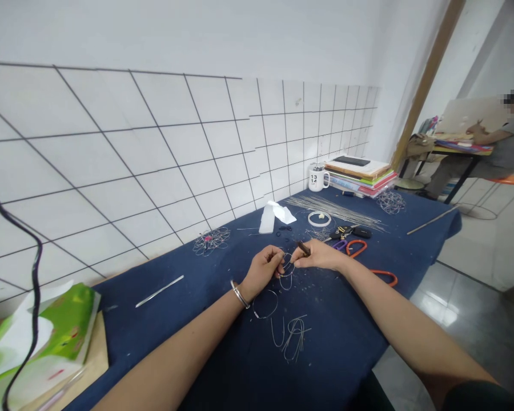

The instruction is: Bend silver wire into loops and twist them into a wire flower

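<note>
My left hand (269, 269), with a silver bangle at its wrist, pinches thin looped wire (286, 282) over the middle of the blue cloth. Close on its right, my right hand (314, 255) has thumb and finger closed on the same wire. A dark brown stick-like handle (303, 249) also sits in the right hand; what tool it belongs to is hidden. Below the left hand lies a single wire ring (265, 304). Nearer me rests a loose bunch of bent wires (295, 338).
Behind the hands are orange-handled scissors (356, 248), black-handled pliers (343, 232), a white ring spool (319, 219) and straight wires (338, 209). Wire tangles (212, 240) lie around. A mug (317, 177) stands by stacked books (360, 174). A green packet (64, 331) is left. A person sits far right.
</note>
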The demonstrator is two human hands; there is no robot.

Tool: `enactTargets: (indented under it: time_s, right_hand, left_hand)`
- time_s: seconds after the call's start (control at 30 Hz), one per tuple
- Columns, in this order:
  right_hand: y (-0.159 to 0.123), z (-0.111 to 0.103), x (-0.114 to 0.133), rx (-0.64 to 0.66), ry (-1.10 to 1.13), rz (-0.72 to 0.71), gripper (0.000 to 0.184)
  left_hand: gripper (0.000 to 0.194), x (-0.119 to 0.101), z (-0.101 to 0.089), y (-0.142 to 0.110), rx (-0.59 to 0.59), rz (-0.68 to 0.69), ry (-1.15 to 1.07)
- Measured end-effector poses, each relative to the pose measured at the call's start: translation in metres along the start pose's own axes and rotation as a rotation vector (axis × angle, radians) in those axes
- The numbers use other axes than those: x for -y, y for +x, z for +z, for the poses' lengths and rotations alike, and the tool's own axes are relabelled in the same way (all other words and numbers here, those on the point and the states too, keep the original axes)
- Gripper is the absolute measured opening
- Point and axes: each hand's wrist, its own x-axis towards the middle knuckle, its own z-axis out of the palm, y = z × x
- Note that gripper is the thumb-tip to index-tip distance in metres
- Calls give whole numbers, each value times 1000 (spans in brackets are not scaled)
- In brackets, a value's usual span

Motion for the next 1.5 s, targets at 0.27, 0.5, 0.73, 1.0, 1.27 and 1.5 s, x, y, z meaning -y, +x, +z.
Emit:
enactTargets:
  time_s: [0.27, 0.5, 0.73, 1.0, 1.27, 1.5]
  right_hand:
    - [4, 8, -6, -106, -125, 15, 22]
    - [7, 24, 4, -332, -618, -161, 14]
    - [6, 30, 6, -349, -747, -200, 13]
    - [15, 29, -7, -435, -568, -141, 12]
    - [16, 28, -13, -437, -521, -116, 9]
    - [19, 27, -16, -429, -538, -114, 13]
  left_hand:
    - [25, 2, 0, 2, -13, 5, 7]
    - [27, 3, -1, 3, -29, -19, 21]
    - [28, 0, -1, 2, -29, -15, 6]
    - [30, 1, -2, 0, -102, -13, 9]
    - [33, -1, -2, 0, -19, -41, -57]
    - [31, 1, -3, 1, -81, -45, -67]
